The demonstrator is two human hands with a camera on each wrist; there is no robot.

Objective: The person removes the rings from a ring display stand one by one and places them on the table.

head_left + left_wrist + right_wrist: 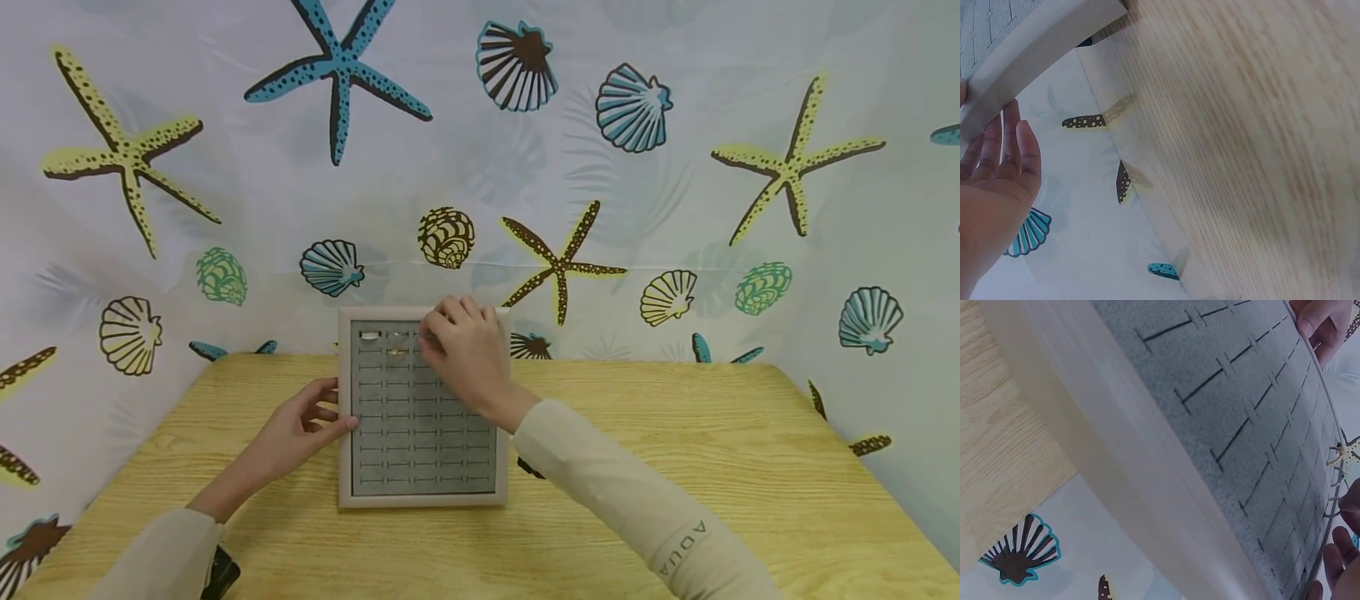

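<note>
Left hand (298,423) gripping the tray (423,500) mid-frame; right hand (469,354) up at its top row, near the rings (370,337). Pinching one? We can't tell! We're probably seating a ring; next calls for a straight press.

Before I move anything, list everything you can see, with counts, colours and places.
ring board: one, grey with a pale rim, middle of the head view
silver rings: at least two, silver-coloured, top row, towards the left
gold ring: one, gold-coloured, second row, second column
table: one, light wood-look, below the board
cloth: seemingly one, white, behind and beside the table
printed starfish and shells: many, blue, yellow, brown, green, across the cloth
dark objects: two, black, one by each sleeve, unclear what
sleeves: two, cream, on the forearms
left hand: one, bare, gripping the board's left edge
right hand: one, bare, at the top rows
</note>
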